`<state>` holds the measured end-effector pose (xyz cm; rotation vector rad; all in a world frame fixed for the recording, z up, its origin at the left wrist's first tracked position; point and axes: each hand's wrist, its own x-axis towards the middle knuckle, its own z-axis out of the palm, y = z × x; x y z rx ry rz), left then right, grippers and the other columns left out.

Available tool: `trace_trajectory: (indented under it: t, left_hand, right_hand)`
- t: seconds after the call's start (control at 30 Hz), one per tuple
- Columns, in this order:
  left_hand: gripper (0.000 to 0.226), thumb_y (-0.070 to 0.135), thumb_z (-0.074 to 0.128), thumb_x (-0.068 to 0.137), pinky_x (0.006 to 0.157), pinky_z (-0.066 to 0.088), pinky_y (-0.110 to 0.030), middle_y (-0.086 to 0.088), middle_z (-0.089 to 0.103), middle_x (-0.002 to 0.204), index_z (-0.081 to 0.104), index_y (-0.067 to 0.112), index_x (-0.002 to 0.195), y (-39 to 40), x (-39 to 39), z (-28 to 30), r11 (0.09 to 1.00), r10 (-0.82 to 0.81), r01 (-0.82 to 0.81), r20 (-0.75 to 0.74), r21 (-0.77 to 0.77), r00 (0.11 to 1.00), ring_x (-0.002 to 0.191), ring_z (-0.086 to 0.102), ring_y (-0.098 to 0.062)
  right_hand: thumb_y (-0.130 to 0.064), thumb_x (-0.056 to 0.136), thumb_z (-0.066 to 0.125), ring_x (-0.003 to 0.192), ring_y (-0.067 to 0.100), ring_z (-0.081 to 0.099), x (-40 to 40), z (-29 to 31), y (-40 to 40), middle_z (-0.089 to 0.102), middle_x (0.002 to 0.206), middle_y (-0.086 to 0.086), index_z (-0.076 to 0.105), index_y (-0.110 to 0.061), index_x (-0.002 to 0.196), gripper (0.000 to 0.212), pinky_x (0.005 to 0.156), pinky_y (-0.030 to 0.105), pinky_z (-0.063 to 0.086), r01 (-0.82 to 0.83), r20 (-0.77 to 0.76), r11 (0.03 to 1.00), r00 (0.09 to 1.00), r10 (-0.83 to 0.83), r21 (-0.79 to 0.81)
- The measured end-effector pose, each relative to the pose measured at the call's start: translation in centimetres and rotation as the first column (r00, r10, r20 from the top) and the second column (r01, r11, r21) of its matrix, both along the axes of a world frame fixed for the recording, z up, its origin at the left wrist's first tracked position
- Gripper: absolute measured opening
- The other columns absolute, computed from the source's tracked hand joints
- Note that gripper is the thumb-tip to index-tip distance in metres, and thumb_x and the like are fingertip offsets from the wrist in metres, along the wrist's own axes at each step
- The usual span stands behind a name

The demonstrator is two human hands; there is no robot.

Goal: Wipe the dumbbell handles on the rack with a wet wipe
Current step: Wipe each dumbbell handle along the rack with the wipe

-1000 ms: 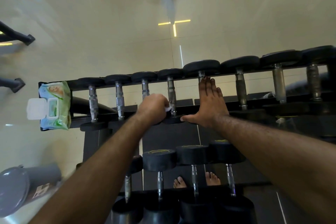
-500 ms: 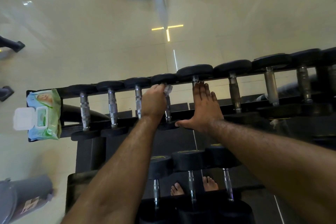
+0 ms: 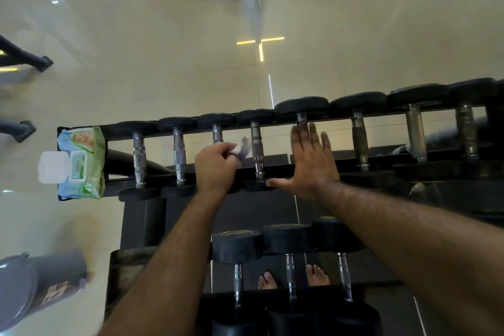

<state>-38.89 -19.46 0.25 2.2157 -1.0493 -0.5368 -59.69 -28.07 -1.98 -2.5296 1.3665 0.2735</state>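
While the left hand (image 3: pixel 215 165) is curling its fingers around a crumpled white wet wipe (image 3: pixel 241 149), it is hovering over the third chrome dumbbell handle (image 3: pixel 217 136) from the left on the top tier of the black metal dumbbell rack (image 3: pixel 381 165), hiding most of that handle. A loose, blurred corner of the wipe is sticking out just beside the fourth chrome handle (image 3: pixel 257 150); whether it is touching that handle I cannot tell. The right hand (image 3: pixel 311 163) is lying flat with straight fingers spread, gripping nothing, its palm covering the fifth chrome handle (image 3: pixel 301 118) and its thumb reaching left to the near black rubber head (image 3: pixel 255 185) of the fourth dumbbell. Further black-headed dumbbells are sitting in a row along the top tier to both sides of the hands. At the rack's left end, a green and blue soft pack of wet wipes (image 3: pixel 81 163) is lying with its white flip lid (image 3: pixel 52 166) standing open. Three larger black dumbbells (image 3: pixel 286 239) are resting on the lower tier, and two bare feet (image 3: pixel 293 279) are showing between their handles. A grey plastic bin (image 3: pixel 32 284) is standing on the glossy cream tiled floor (image 3: pixel 163 49) at lower left.
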Motion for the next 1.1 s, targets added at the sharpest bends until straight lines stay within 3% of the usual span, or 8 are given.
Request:
trace_trajectory:
  t: [0.13,0.2,0.3,0.47,0.67,0.83,1.0,1.1]
  left_hand:
    - [0.018,0.004,0.071,0.090,0.070,0.066,-0.035,0.000,0.078,0.084,0.079,0.020,0.093,1.5,1.1,1.5,0.887,0.407,-0.462,-0.480,0.004,0.777,0.082,0.077,-0.017]
    - [0.020,-0.003,0.068,0.090,0.071,0.065,-0.037,-0.007,0.079,0.090,0.077,0.014,0.096,2.4,1.9,2.0,0.796,0.485,-0.604,-0.630,0.031,0.607,0.086,0.078,-0.023]
    - [0.026,-0.008,0.065,0.089,0.068,0.064,-0.033,-0.010,0.079,0.094,0.075,0.013,0.099,3.5,2.8,2.8,0.722,0.503,-0.692,-0.705,0.024,0.500,0.080,0.078,-0.018]
    - [0.028,-0.008,0.063,0.093,0.060,0.058,-0.020,-0.008,0.078,0.097,0.073,0.009,0.113,5.1,3.1,3.8,0.715,0.444,-0.699,-0.762,-0.015,0.472,0.074,0.077,-0.008]
    - [0.022,-0.005,0.065,0.097,0.060,0.057,-0.019,-0.009,0.077,0.098,0.071,0.006,0.114,6.4,3.1,3.4,0.705,0.421,-0.708,-0.786,-0.032,0.454,0.072,0.075,-0.007]
    - [0.021,-0.006,0.067,0.094,0.072,0.061,-0.027,-0.011,0.078,0.100,0.072,0.013,0.100,6.0,2.7,3.4,0.723,0.421,-0.691,-0.781,-0.018,0.461,0.086,0.075,-0.016]
    - [0.022,-0.004,0.068,0.095,0.076,0.064,-0.032,-0.005,0.077,0.095,0.071,0.017,0.098,4.2,1.8,3.8,0.790,0.372,-0.612,-0.752,-0.052,0.544,0.088,0.078,-0.017]
    - [0.023,-0.005,0.067,0.094,0.073,0.064,-0.031,-0.002,0.078,0.088,0.072,0.018,0.093,2.9,1.1,3.1,0.835,0.348,-0.545,-0.700,-0.070,0.623,0.085,0.077,-0.016]
  right_hand:
    - [-0.084,0.088,0.056,0.146,0.032,0.047,3.8,1.7,3.4,0.050,0.159,0.011,0.040,-0.016,0.163,0.102,0.125,0.049,0.036,-0.531,0.080,0.843,0.840,0.537,-0.090]
    - [-0.076,0.091,0.061,0.122,0.028,0.059,7.5,2.3,4.7,0.065,0.129,0.005,0.068,-0.019,0.135,0.072,0.103,0.047,0.049,-0.525,0.025,0.851,0.851,0.524,0.028]
    - [-0.055,0.090,0.078,0.111,0.030,0.058,12.0,2.3,5.6,0.061,0.116,0.008,0.072,-0.017,0.124,0.051,0.087,0.043,0.051,-0.300,-0.226,0.939,0.915,0.334,0.171]
    - [-0.018,0.102,0.067,0.116,0.035,0.059,12.9,1.2,6.5,0.059,0.130,0.017,0.065,-0.006,0.136,0.036,0.088,0.047,0.057,-0.340,-0.366,0.938,0.867,0.338,0.061]
    - [-0.028,0.099,0.071,0.115,0.027,0.061,7.7,-0.2,7.2,0.066,0.125,0.004,0.074,-0.017,0.127,0.030,0.095,0.041,0.052,-0.170,0.055,0.983,0.983,0.174,-0.068]
    - [-0.027,0.090,0.086,0.112,0.024,0.062,5.4,-0.7,8.0,0.068,0.119,-0.001,0.076,-0.023,0.130,0.042,0.096,0.038,0.055,0.144,0.309,0.976,0.932,-0.189,0.161]
    - [-0.041,0.094,0.079,0.117,0.022,0.059,5.5,1.3,5.9,0.065,0.121,-0.004,0.072,-0.029,0.129,0.038,0.099,0.038,0.053,-0.073,0.177,0.982,0.983,0.042,0.172]
    - [-0.070,0.091,0.070,0.127,0.022,0.056,4.0,2.6,3.4,0.064,0.134,-0.001,0.065,-0.026,0.137,0.064,0.110,0.042,0.048,-0.215,0.081,0.974,0.975,0.209,0.074]
